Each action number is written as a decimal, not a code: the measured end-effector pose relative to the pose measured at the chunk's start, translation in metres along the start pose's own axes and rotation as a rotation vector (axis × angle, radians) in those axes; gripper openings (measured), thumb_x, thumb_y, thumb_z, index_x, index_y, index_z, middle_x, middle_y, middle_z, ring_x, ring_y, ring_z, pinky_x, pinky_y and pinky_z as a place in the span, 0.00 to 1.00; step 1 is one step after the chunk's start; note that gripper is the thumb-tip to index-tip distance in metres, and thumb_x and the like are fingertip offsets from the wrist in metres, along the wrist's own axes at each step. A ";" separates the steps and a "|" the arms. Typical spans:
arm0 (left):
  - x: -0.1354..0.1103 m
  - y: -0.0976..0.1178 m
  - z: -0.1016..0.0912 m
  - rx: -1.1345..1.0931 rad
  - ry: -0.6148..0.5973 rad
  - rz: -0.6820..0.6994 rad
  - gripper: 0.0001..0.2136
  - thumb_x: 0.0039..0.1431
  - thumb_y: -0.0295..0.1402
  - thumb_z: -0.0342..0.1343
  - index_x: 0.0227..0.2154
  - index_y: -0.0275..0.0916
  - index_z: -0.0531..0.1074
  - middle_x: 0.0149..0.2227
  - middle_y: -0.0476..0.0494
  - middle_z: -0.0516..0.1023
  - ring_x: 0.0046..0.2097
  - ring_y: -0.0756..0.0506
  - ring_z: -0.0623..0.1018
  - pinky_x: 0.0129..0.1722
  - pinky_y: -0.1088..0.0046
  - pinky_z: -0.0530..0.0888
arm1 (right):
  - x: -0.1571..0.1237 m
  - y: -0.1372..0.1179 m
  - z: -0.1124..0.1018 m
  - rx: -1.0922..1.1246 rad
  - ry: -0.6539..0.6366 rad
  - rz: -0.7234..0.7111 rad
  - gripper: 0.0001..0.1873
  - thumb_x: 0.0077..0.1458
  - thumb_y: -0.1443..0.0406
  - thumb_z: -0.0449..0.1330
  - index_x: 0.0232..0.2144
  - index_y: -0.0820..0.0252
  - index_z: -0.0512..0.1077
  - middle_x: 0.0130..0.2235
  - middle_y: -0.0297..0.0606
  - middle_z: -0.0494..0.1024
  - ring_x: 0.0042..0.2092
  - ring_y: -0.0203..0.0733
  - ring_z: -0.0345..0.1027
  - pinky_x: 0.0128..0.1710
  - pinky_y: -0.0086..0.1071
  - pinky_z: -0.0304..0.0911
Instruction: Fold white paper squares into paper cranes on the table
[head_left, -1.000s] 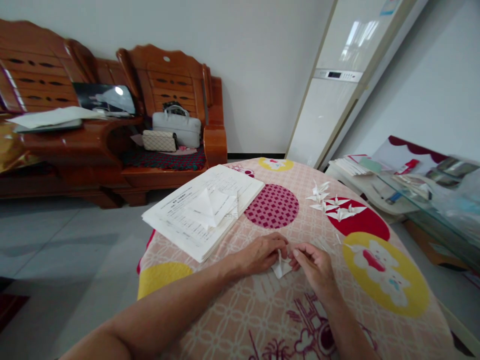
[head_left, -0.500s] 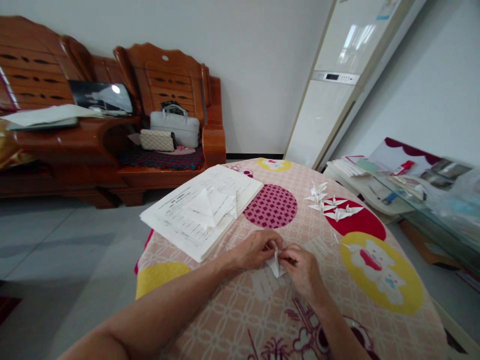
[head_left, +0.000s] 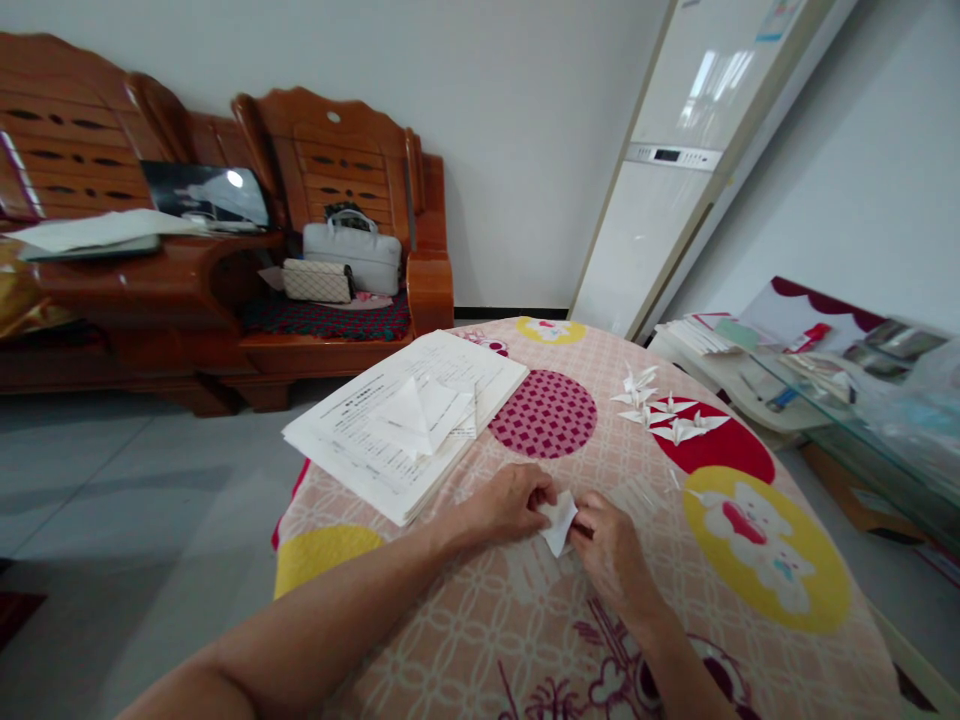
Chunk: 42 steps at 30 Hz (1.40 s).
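A small folded piece of white paper (head_left: 558,524) is held between my two hands, low over the patterned tablecloth (head_left: 465,620). My left hand (head_left: 516,502) pinches its left edge, fingers curled. On the opposite side my right hand (head_left: 609,545) grips the right edge between thumb and fingers. The fingertips partly cover the paper's edges. Several folded paper cranes (head_left: 679,425) rest on the cloth to the far right. Beyond my left hand lies a stack of printed sheets (head_left: 360,455), with folded white paper pieces (head_left: 420,412) on top.
At the right stands a glass-topped side table (head_left: 847,430) with papers and plastic bags. A wooden armchair (head_left: 352,150) holding a grey bag (head_left: 356,258) is behind the table on the left. A tall white air conditioner (head_left: 660,200) stands at the back.
The folded paper has been turned, and a flat face of it now shows between my hands. My fingers have moved apart slightly, out to the paper's sides.
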<state>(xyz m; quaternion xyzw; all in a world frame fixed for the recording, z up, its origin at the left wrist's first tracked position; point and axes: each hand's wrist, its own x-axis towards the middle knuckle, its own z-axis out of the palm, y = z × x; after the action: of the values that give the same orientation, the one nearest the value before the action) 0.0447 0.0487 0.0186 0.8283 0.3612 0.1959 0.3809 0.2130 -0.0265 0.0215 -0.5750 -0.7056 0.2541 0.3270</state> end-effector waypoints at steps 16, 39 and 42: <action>0.001 -0.006 0.009 0.065 0.048 -0.025 0.06 0.42 0.22 0.57 0.25 0.34 0.76 0.27 0.49 0.73 0.29 0.51 0.71 0.28 0.79 0.64 | 0.000 0.011 0.001 0.047 -0.040 -0.022 0.12 0.50 0.76 0.59 0.28 0.58 0.81 0.34 0.38 0.73 0.37 0.39 0.70 0.37 0.29 0.63; 0.002 -0.002 0.003 0.001 0.044 -0.072 0.10 0.40 0.22 0.55 0.29 0.33 0.77 0.26 0.48 0.74 0.29 0.50 0.72 0.29 0.78 0.66 | 0.003 0.009 0.004 0.008 0.001 -0.032 0.10 0.52 0.73 0.59 0.23 0.61 0.78 0.30 0.37 0.71 0.33 0.37 0.69 0.33 0.28 0.61; 0.002 -0.003 0.000 -0.019 0.034 -0.070 0.10 0.41 0.22 0.55 0.29 0.33 0.77 0.25 0.48 0.75 0.29 0.50 0.72 0.29 0.78 0.66 | 0.003 0.012 0.004 0.018 -0.005 -0.029 0.10 0.52 0.72 0.59 0.24 0.60 0.79 0.30 0.36 0.70 0.33 0.37 0.68 0.32 0.27 0.61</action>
<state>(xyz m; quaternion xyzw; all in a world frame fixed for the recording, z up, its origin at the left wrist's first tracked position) 0.0448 0.0514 0.0166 0.8081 0.3944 0.1997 0.3893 0.2174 -0.0207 0.0105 -0.5611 -0.7124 0.2569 0.3341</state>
